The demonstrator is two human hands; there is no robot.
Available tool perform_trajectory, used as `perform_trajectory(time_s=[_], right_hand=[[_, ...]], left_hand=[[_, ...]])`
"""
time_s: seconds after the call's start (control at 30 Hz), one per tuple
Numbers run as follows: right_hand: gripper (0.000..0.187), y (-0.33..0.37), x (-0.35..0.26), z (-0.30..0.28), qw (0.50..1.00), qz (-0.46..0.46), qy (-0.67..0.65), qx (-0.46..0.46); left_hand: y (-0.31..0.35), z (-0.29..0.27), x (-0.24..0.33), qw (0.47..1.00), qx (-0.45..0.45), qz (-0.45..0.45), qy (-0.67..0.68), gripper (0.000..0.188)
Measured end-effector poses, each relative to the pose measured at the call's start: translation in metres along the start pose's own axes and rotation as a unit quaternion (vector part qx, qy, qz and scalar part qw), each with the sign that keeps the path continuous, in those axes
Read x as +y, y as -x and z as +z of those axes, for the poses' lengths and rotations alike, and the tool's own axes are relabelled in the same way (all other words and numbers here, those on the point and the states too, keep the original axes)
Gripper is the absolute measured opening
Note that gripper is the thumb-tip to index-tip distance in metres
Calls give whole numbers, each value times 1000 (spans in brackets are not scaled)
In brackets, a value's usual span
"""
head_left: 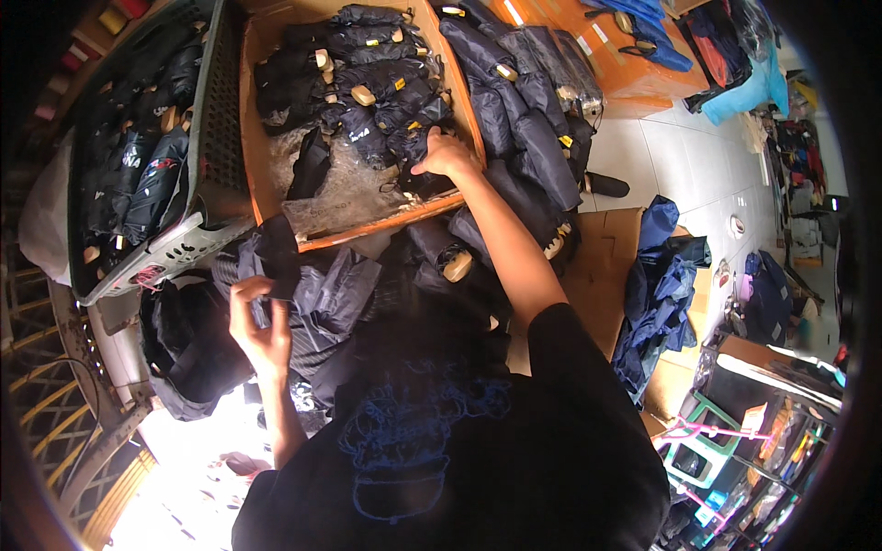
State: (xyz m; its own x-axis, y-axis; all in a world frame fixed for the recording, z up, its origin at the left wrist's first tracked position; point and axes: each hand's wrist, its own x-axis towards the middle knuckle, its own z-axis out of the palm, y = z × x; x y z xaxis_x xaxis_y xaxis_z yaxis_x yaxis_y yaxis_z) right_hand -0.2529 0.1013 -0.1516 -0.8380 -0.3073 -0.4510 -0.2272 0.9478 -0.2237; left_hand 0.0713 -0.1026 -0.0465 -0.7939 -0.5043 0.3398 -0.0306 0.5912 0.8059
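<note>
My left hand (pixel 260 321) is raised at the lower left, its fingers closed on a piece of black cloth (pixel 276 257) that looks like an umbrella sleeve. My right hand (pixel 447 154) reaches into the near right corner of an orange-edged cardboard box (pixel 367 228). Thumb and fingers there close around a black folded umbrella (pixel 424 181), partly covered by the hand. Several black folded umbrellas (pixel 386 78) with pale handles fill the far part of this box. Crumpled clear plastic (pixel 344 174) lies in its near part, with a black sleeve (pixel 310 165) on top.
A dark plastic crate (pixel 220 119) holding several folded umbrellas stands left of the box. More wrapped umbrellas (pixel 542 156) are heaped along the right side. Dark striped cloth (pixel 335 294) lies before me. Navy cloth (pixel 657 294) rests on cardboard at right, beside the tiled floor (pixel 657 151).
</note>
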Motion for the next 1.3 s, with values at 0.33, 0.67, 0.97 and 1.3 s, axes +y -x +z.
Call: perform_trajectory(time_s=[0.33,0.67,0.97,1.3], right_hand=[[77,25,6,-3,971,-74,-186,133],[46,99,-32,-32,619,-215,-745,126],[85,197,-26,-37,525,-244,-771,-265],[67,231,-23,-9,826,-308,-469,-45]], left_hand=[[63,2,-19,961,-274,-8,-35,25],[31,21,6,1000,-24,10,2,19],[-29,46,54,995,49,78,-34,22],[-29,80,44,992,-84,80,-47,20]])
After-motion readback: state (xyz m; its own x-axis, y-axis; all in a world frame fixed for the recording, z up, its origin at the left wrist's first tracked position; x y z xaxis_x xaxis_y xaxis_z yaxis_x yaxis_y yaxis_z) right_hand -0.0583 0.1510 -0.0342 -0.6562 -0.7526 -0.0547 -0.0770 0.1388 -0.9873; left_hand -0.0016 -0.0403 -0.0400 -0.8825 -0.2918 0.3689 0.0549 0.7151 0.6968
